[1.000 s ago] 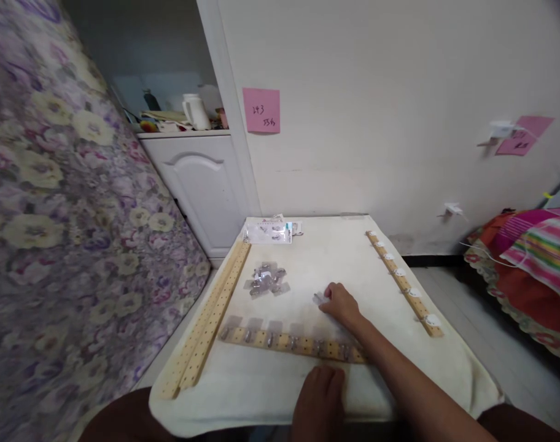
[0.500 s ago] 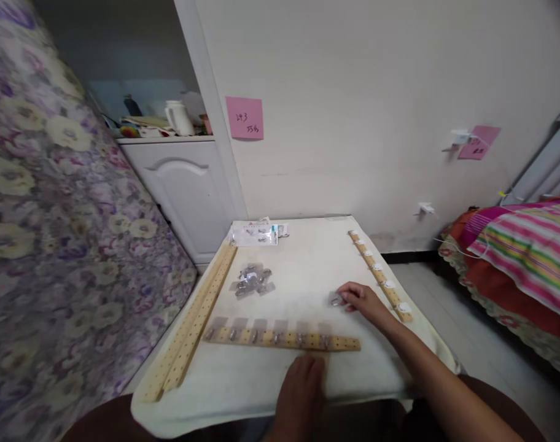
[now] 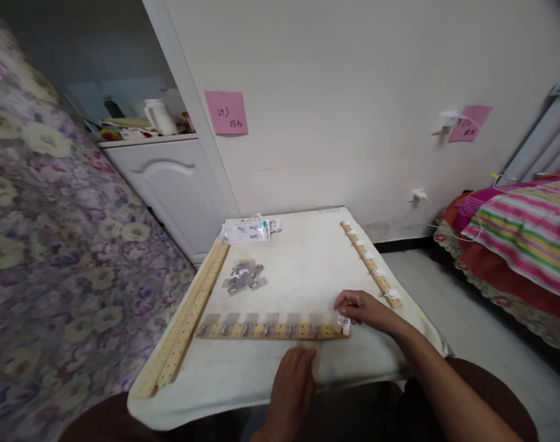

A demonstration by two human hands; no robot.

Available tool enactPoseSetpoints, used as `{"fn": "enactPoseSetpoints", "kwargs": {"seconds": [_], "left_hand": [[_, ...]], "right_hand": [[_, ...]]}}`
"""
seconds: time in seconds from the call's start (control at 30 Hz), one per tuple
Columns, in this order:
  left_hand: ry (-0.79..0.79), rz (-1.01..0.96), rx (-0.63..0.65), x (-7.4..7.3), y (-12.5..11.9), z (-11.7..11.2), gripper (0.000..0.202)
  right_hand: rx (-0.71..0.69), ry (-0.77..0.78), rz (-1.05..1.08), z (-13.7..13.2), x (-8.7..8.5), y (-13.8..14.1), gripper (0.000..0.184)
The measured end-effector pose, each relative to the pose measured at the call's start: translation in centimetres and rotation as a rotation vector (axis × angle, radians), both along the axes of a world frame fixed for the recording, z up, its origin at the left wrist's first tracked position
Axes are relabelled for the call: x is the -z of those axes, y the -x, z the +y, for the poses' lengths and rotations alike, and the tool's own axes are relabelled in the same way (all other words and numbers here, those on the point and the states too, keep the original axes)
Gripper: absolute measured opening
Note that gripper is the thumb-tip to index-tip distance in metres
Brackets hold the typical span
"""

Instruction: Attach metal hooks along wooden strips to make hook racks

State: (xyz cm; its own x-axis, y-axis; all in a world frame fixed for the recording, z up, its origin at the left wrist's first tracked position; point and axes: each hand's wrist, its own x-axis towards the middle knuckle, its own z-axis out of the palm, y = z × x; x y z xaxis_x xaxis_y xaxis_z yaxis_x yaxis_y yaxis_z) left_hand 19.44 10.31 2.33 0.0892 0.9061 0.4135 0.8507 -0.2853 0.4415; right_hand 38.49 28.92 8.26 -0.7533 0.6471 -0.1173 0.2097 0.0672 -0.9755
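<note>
A wooden strip with holes point(image 3: 280, 332) lies across the near part of a white cloth-covered table point(image 3: 243, 380), with several clear adhesive hooks fixed along it. My right hand point(image 3: 363, 308) is closed on a small clear hook point(image 3: 343, 324) and presses it at the strip's right end. My left hand point(image 3: 293, 383) lies on the cloth just in front of the strip, fingers together and flat. A loose pile of clear hooks point(image 3: 244, 277) sits farther back on the left.
Two long pegged wooden strips point(image 3: 188, 319) run along the table's left edge. Another strip with white hooks point(image 3: 369, 264) lies at the right. A hook packet point(image 3: 247, 231) rests at the back. A floral mattress point(image 3: 54, 233) stands left, a striped bed point(image 3: 524, 239) right.
My right hand carried the hook from the middle of the table to the right, then down onto the strip's right end. The view swung to the right. My left hand stayed put.
</note>
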Motion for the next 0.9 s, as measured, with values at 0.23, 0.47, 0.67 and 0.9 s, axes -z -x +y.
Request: {"fn": "enactPoseSetpoints", "kwargs": {"seconds": [0.23,0.47,0.67,0.9], "left_hand": [[-0.016,-0.050,0.126,-0.1,-2.8,0.3,0.043],[0.081,0.029,0.046,-0.1,-3.5,1.5,0.053],[0.145,0.183,-0.050,0.3,-4.4,2.3,0.053],[0.184,0.311,-0.084,0.5,-4.8,2.8,0.055]], "right_hand": [[-0.024,-0.043,-0.040,-0.3,0.9,0.8,0.023],[0.026,-0.091,-0.060,0.1,2.3,1.3,0.023],[0.023,-0.055,-0.080,0.2,3.0,1.3,0.025],[0.016,-0.007,-0.065,0.5,3.7,1.2,0.025]]}}
